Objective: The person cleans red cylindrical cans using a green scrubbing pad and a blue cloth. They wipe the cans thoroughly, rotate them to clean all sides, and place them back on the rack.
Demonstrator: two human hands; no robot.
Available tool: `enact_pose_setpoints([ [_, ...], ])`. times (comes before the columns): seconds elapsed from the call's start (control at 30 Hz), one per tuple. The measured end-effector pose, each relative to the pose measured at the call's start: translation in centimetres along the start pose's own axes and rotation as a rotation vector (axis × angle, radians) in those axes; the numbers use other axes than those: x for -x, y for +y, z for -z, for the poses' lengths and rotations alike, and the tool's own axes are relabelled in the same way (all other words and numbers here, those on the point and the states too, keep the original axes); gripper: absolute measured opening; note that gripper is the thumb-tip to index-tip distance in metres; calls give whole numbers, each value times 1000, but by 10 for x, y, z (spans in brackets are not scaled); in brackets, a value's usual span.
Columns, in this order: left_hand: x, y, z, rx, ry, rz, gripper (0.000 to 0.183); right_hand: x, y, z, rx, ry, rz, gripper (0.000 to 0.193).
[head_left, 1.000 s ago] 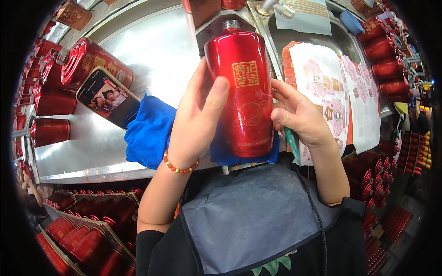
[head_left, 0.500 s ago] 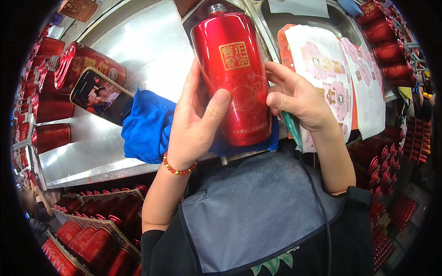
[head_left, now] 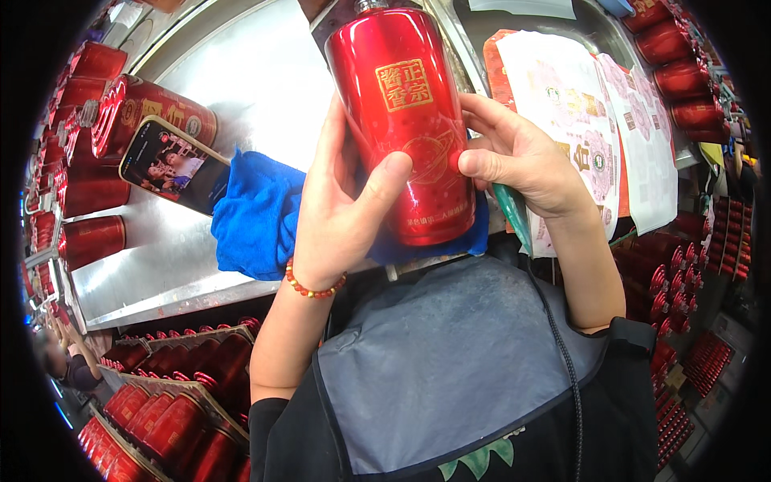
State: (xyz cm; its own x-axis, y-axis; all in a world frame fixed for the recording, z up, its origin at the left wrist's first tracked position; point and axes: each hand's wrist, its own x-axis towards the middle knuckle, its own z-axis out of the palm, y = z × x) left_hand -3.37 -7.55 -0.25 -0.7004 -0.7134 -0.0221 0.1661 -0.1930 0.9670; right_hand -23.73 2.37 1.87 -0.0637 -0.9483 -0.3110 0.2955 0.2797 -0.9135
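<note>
The red bottle (head_left: 409, 120) has been lifted higher and further forward, its gold label turning leftward.

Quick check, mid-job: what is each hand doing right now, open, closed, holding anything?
Left hand: closed around the glossy red metal bottle, thumb across its front.
Right hand: fingertips pressed on the same bottle's right side, steadying it.

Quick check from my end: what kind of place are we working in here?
Likely a bottle labelling or packing station: many alike red bottles line a steel worktable, sheets of labels lie beside it, and both hands hold one red bottle.
</note>
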Motion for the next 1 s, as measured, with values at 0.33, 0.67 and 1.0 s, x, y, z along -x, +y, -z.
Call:
enact_pose_setpoints([
  [0.33, 1, 0, -1, 29, 8, -15, 72, -1, 3, 1, -62, -11, -29, 104],
  [0.67, 1, -2, 3, 66, -24, -53, 70, -2, 3, 5, -23, -1, 3, 84],
  [1.0, 3, -5, 4, 43, -34, -72, 67, -2, 2, 0, 69, 36, 36, 79],
])
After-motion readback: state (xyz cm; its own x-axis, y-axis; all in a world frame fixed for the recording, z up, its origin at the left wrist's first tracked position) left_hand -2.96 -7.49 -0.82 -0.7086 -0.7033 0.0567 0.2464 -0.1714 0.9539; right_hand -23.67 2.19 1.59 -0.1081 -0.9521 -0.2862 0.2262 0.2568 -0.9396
